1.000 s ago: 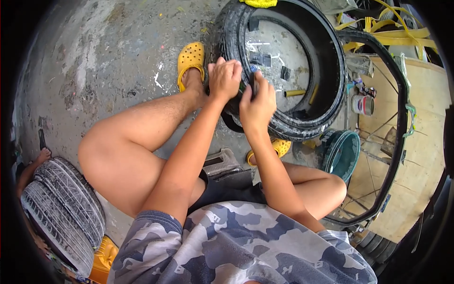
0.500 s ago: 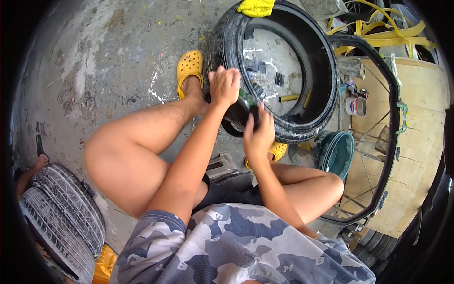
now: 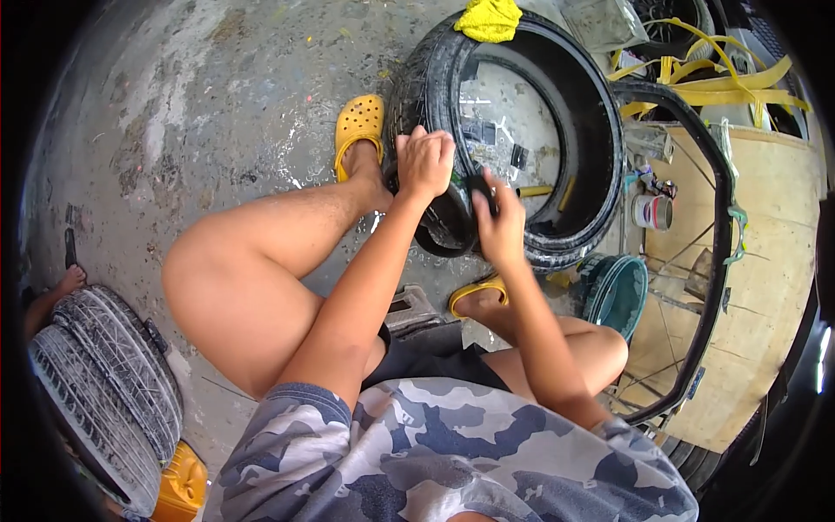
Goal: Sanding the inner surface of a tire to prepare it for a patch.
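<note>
Right hand (image 3: 502,228) now lower along tyre (image 3: 439,100), fingers (image 3: 506,193) round obscured object (image 3: 483,191), left fingers (image 3: 444,149) unclear

Whitened tyres (image 3: 122,370) crowd your eight o'clock; a teal bucket (image 3: 622,283) sits at three, near a plywood board (image 3: 765,287), yellow straps (image 3: 739,97) at two.

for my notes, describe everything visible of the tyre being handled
Black, rubbery tyre, pale smears on its tread, no wheel; floor shows through its hole. It lies on its side, a yellow cloth over its far edge. The left hand touches its near side; the right hand holds a dark object there.
</note>
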`<action>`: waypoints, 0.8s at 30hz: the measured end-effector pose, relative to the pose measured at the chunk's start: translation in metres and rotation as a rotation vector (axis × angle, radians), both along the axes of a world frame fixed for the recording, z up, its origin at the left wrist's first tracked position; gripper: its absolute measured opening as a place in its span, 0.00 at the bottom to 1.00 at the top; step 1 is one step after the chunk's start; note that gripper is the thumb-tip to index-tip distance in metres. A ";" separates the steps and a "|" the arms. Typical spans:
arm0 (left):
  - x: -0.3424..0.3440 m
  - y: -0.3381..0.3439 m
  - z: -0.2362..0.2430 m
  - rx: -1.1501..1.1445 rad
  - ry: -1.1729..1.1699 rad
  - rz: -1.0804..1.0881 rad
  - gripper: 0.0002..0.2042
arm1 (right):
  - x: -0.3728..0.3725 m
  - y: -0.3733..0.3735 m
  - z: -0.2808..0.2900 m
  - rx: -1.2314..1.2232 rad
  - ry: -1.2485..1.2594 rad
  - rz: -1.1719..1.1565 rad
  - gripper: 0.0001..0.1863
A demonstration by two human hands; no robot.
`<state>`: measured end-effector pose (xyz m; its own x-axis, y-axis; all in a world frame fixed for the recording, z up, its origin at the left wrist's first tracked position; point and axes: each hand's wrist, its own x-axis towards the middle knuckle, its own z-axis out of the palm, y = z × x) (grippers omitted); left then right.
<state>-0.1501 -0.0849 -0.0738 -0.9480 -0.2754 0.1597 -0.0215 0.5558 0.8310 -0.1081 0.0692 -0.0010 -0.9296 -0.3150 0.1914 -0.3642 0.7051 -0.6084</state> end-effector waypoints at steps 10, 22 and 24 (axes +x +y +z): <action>0.001 0.000 -0.012 0.018 0.113 0.089 0.17 | 0.000 0.006 0.010 -0.038 -0.160 0.090 0.20; 0.002 0.005 0.002 0.307 0.320 0.231 0.09 | -0.055 -0.030 0.012 0.144 0.021 0.285 0.20; 0.003 0.007 0.005 0.355 0.340 0.246 0.09 | -0.062 -0.028 0.009 0.201 0.053 0.305 0.20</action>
<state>-0.1469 -0.0778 -0.0684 -0.7604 -0.5748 0.3022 0.1869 0.2520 0.9495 -0.1704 0.0409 0.0080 -0.7774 -0.6125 0.1430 -0.6035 0.6625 -0.4437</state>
